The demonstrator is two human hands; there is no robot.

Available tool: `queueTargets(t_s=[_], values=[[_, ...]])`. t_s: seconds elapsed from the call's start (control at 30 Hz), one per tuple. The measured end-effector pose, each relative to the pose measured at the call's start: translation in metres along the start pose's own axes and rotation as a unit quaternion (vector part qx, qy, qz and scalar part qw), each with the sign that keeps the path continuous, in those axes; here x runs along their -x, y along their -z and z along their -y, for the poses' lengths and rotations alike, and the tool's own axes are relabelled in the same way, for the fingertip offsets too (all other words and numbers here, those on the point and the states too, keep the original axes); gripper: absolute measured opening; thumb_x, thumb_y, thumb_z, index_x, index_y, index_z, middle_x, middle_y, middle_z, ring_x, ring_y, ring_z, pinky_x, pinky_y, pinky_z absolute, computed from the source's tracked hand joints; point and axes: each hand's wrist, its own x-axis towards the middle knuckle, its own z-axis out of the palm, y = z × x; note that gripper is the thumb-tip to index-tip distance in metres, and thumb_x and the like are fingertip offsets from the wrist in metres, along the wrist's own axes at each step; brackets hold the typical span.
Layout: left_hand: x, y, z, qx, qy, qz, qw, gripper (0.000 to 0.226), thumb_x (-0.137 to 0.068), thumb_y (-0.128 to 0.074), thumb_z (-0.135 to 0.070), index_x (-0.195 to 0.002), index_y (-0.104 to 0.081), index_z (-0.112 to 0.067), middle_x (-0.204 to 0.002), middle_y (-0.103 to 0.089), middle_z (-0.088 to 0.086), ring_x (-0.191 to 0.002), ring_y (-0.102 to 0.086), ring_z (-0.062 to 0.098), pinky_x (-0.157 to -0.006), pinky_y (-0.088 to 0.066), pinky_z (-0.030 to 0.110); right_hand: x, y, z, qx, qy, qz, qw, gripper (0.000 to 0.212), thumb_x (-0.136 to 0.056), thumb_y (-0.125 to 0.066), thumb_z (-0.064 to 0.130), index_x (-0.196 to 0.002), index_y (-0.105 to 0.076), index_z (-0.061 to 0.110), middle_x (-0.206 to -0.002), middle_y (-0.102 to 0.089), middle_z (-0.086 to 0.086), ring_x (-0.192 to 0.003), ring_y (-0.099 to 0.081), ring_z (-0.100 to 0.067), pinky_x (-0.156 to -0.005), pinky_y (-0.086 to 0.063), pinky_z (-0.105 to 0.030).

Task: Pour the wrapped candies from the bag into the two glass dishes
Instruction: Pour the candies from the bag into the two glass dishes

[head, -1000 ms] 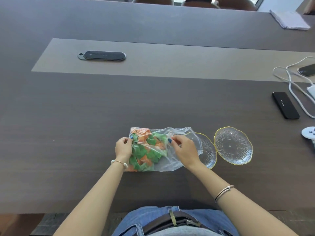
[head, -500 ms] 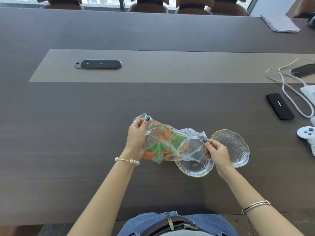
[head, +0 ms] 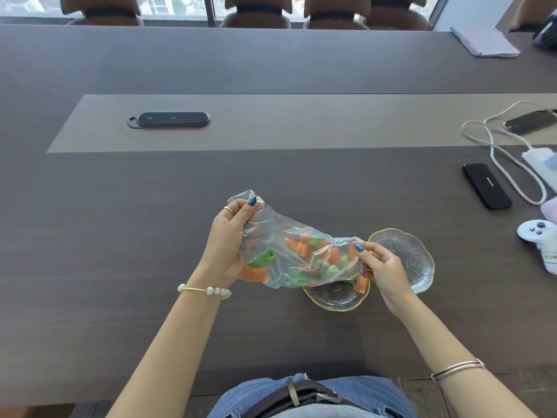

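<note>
I hold the clear plastic bag [head: 289, 245] up over the desk [head: 120, 236] with both hands. My left hand [head: 229, 236] grips the high end of the bag, and its fingers [head: 241, 206] are closed tight on the plastic. My right hand [head: 379, 267] pinches the low end, with its fingers [head: 366, 250] shut on the edge of the bag. The bag tilts down to the right.

Inside the bag are orange and green wrapped candies [head: 316, 254]. Most of them sit at the low end, by my right hand. A few are by my left hand.

The low end of the bag hangs right over the near glass dish [head: 334, 300]. This dish has a gold rim. One orange candy [head: 361, 285] is at the far right edge of that dish, just under the bag's mouth. Something green shows beside it, but I cannot tell if it lies in the dish or in the bag.

The second glass dish [head: 413, 260] sits just to the right and a bit farther away. It is partly behind my right hand. I see no candy on the part that shows.

On the far right of the desk is a white game controller [head: 539, 239] with a small label on it. The writing is too small to read.
</note>
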Motion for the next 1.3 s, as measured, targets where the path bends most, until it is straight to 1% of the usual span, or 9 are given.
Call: queueTargets(t_s=[0.13,0.2,0.37,0.43,0.53,0.7,0.9,1.2,1.3], values=[[-0.004,0.007,-0.002,0.002,-0.011,-0.007,1.000,0.014,-0.089,-0.057,-0.020,-0.077,-0.063,-0.016,-0.066,-0.064,-0.003,-0.054,-0.060,0.009,-0.052,-0.053,0.025,0.003,0.000,0.001,0.007,-0.003,0.015,1.000,0.014,-0.088,-0.056,0.012,-0.095,-0.068,0.012,-0.073,-0.065,-0.001,-0.060,-0.058,-0.008,-0.055,-0.050,-0.023],[-0.007,0.011,-0.002,0.001,-0.012,-0.011,1.000,0.014,-0.089,-0.058,-0.020,-0.078,-0.063,-0.016,-0.065,-0.065,-0.003,-0.053,-0.060,0.009,-0.053,-0.053,0.026,0.002,-0.004,0.005,0.015,0.004,0.021,1.000,0.012,-0.088,-0.057,0.014,-0.092,-0.068,0.015,-0.073,-0.064,-0.001,-0.059,-0.057,-0.006,-0.055,-0.049,-0.018],[-0.009,0.025,0.005,-0.005,-0.007,-0.041,0.999,0.015,-0.091,-0.055,-0.020,-0.078,-0.060,-0.014,-0.049,-0.057,-0.007,-0.038,-0.046,0.004,-0.039,-0.044,0.018,-0.004,-0.019,0.016,0.057,0.010,0.064,0.996,0.014,-0.090,-0.053,0.017,-0.086,-0.067,0.016,-0.066,-0.060,0.002,-0.060,-0.053,-0.012,-0.058,-0.046,-0.023],[-0.009,0.032,0.007,-0.013,0.009,-0.058,0.998,0.012,-0.090,-0.057,-0.022,-0.079,-0.059,-0.016,-0.048,-0.059,-0.009,-0.040,-0.052,0.004,-0.055,-0.055,0.032,-0.003,-0.022,0.020,0.063,0.019,0.072,0.995,0.017,-0.090,-0.052,0.017,-0.085,-0.068,0.015,-0.064,-0.059,0.002,-0.059,-0.052,-0.012,-0.056,-0.045,-0.023],[-0.005,0.042,0.008,-0.024,0.042,-0.069,0.996,0.011,-0.086,-0.062,-0.031,-0.079,-0.062,-0.022,-0.067,-0.063,-0.006,-0.063,-0.060,0.014,-0.073,-0.054,0.061,0.001,-0.024,0.023,0.070,0.026,0.076,0.994,0.018,-0.090,-0.052,0.017,-0.085,-0.069,0.016,-0.064,-0.058,0.001,-0.060,-0.051,-0.010,-0.057,-0.045,-0.021],[0.002,0.044,0.000,-0.010,-0.004,-0.072,0.997,0.015,-0.087,-0.060,-0.028,-0.074,-0.061,-0.021,-0.063,-0.062,-0.006,-0.058,-0.059,0.012,-0.055,-0.054,0.033,0.006,-0.028,0.037,0.058,0.059,0.076,0.994,0.018,-0.090,-0.053,0.016,-0.083,-0.069,0.016,-0.065,-0.057,-0.002,-0.063,-0.053,-0.010,-0.059,-0.047,-0.020],[0.008,0.050,-0.016,-0.001,-0.017,-0.067,0.998,0.013,-0.087,-0.060,-0.030,-0.078,-0.062,-0.021,-0.067,-0.062,-0.005,-0.063,-0.061,0.014,-0.073,-0.052,0.048,0.010,-0.033,0.050,0.038,0.080,0.094,0.992,0.018,-0.090,-0.054,0.016,-0.082,-0.070,0.017,-0.061,-0.062,0.007,-0.066,-0.055,-0.012,-0.063,-0.047,-0.023],[0.016,0.059,-0.016,-0.009,0.014,-0.093,0.996,0.020,-0.088,-0.057,-0.034,-0.070,-0.060,-0.028,-0.052,-0.060,-0.016,-0.048,-0.058,0.004,-0.053,-0.055,0.053,0.015,-0.028,0.071,0.036,0.115,0.122,0.985,0.018,-0.090,-0.054,0.016,-0.089,-0.071,0.012,-0.078,-0.057,-0.015,-0.070,-0.052,-0.022,-0.062,-0.047,-0.030],[0.014,0.050,-0.015,-0.009,0.020,-0.079,0.997,0.020,-0.087,-0.059,-0.035,-0.068,-0.063,-0.030,-0.066,-0.063,-0.012,-0.066,-0.062,0.012,-0.059,-0.054,0.063,0.013,-0.012,0.079,0.040,0.126,0.119,0.984,0.020,-0.090,-0.053,0.015,-0.093,-0.070,0.005,-0.069,-0.059,-0.006,-0.066,-0.055,-0.017,-0.062,-0.050,-0.028]])
